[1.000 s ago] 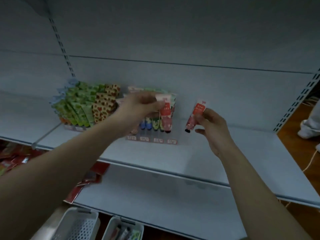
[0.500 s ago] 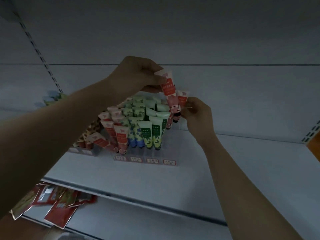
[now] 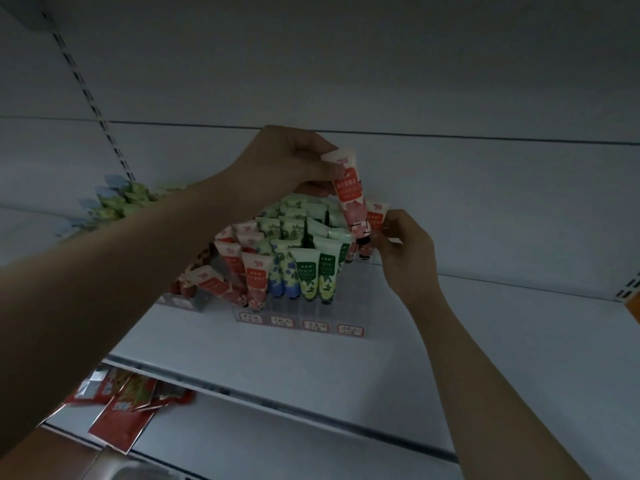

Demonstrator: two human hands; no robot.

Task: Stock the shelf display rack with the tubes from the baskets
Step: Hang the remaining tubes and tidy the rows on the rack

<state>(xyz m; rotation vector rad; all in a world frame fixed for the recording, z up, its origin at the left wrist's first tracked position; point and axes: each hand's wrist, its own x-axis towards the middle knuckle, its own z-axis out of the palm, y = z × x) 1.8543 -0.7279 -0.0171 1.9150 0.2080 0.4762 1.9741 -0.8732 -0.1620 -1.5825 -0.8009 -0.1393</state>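
We see a glossy pink-and-red tube (image 3: 350,192), flat crimped end up, pinched in the left hand (image 3: 287,161) above the clear plastic rack (image 3: 349,299), while the right hand (image 3: 403,247) pinches a second matching tube (image 3: 375,216) at the back of the rightmost lane.

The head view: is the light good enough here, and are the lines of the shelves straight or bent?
Head view: dim overall, the top of the frame darkest; print on the tube that the left hand grips stays unreadable; the slotted upright curves, so wide-angle distortion; the red packets below look soft.
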